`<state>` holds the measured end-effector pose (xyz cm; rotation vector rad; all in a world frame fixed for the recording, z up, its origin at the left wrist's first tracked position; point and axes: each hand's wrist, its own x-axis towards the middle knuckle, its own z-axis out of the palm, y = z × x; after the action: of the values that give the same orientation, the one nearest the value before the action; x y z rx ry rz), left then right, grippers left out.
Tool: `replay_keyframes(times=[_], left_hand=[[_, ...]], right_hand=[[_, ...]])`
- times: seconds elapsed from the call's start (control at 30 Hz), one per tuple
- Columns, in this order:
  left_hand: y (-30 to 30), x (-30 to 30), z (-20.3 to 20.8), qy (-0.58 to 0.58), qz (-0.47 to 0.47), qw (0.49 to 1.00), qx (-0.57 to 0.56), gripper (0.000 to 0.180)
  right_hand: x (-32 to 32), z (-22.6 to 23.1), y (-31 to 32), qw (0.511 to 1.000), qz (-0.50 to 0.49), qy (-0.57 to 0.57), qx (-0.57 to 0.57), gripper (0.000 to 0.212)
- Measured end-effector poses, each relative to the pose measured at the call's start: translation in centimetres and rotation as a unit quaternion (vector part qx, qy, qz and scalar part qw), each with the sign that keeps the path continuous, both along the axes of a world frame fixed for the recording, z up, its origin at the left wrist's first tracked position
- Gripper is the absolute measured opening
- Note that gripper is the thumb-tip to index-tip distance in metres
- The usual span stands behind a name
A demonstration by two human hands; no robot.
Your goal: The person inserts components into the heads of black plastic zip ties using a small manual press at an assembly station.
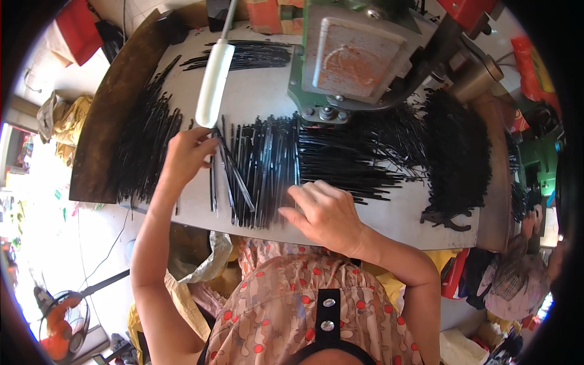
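Black strips (264, 173) side by side on table (255, 85); crossed pieces (237, 176) in apparent pinch of left hand (192, 155); near lower ends, curled right hand (328, 216), cannot tell if gripping; lay straight, tips level.

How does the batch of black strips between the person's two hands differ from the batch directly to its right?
The middle batch runs lengthwise from far to near, while the right-hand batch lies mostly sideways. The middle batch shows bright silvery glints; the right-hand batch looks darker. Both are made up of long, thin black strips on the same pale tabletop.
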<state>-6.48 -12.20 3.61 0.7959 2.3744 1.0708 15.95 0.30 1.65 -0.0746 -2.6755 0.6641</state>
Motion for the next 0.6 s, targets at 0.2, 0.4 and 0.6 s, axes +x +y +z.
replay_keyframes(times=[0.2,0.4,0.6], left_hand=[[-2.1,-1.7,-4.3,0.224,0.029,0.973,0.053,0.05],[1.1,3.5,-6.1,0.179,-0.129,0.973,0.073,0.071],[4.8,4.9,-6.3,0.212,-0.182,0.957,0.077,0.07]], right_hand=[[1.0,-1.6,0.0,0.997,-0.001,-0.001,0.083,0.05],[-0.1,-2.8,-0.9,0.997,0.06,0.012,0.041,0.06],[-0.6,-3.4,0.3,0.998,0.049,0.02,0.032,0.059]])
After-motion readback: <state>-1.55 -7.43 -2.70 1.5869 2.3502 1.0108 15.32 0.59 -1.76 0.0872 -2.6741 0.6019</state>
